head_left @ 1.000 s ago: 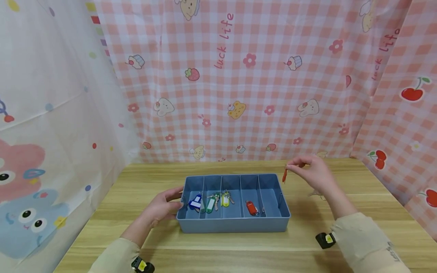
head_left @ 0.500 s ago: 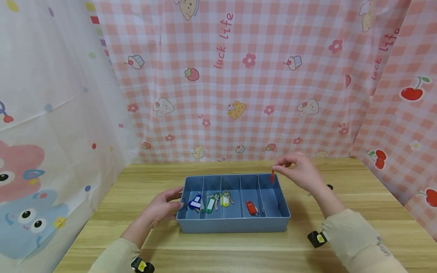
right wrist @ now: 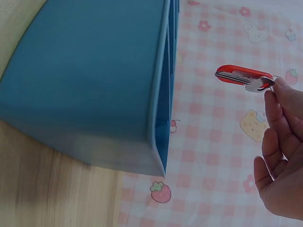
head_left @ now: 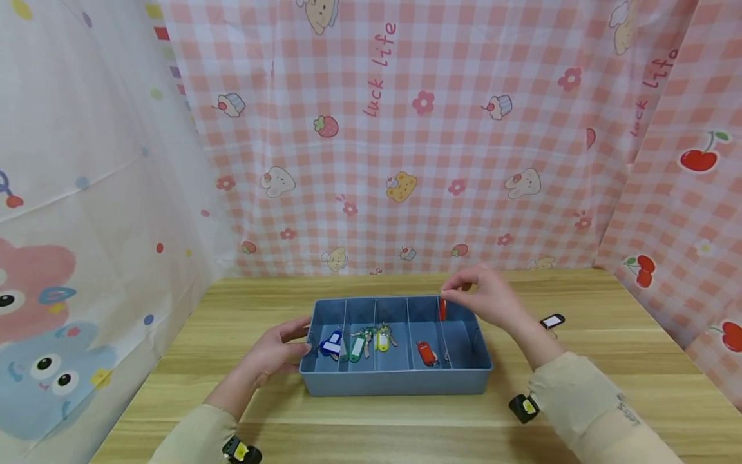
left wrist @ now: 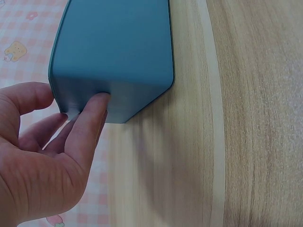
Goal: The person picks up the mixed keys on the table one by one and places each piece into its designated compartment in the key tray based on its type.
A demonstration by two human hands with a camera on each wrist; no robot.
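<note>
My right hand (head_left: 487, 298) pinches the metal ring of a red key tag (head_left: 443, 309) between thumb and finger. A silver key (right wrist: 239, 79) hangs beside the tag in the right wrist view. They dangle over the back of the blue-grey divided box (head_left: 394, 383), near its rightmost divider. My left hand (left wrist: 52, 156) rests thumb and fingertips against the box's left end wall. Inside lie blue key tags (head_left: 332, 344), green key tags (head_left: 358, 348), a yellow key tag (head_left: 383, 338) and another red key tag (head_left: 428, 354), each colour in its own compartment.
A black key tag (head_left: 553, 321) with a white label lies on the wooden table (head_left: 371, 432), right of the box and partly behind my right forearm. A pink checked cloth (head_left: 359, 161) hangs behind the table. A white patterned cloth (head_left: 110, 212) hangs at the left.
My right hand has carried the red key tag leftward, from beside the box to over its back right part. The black key tag has come into view. My left hand stays in place.
</note>
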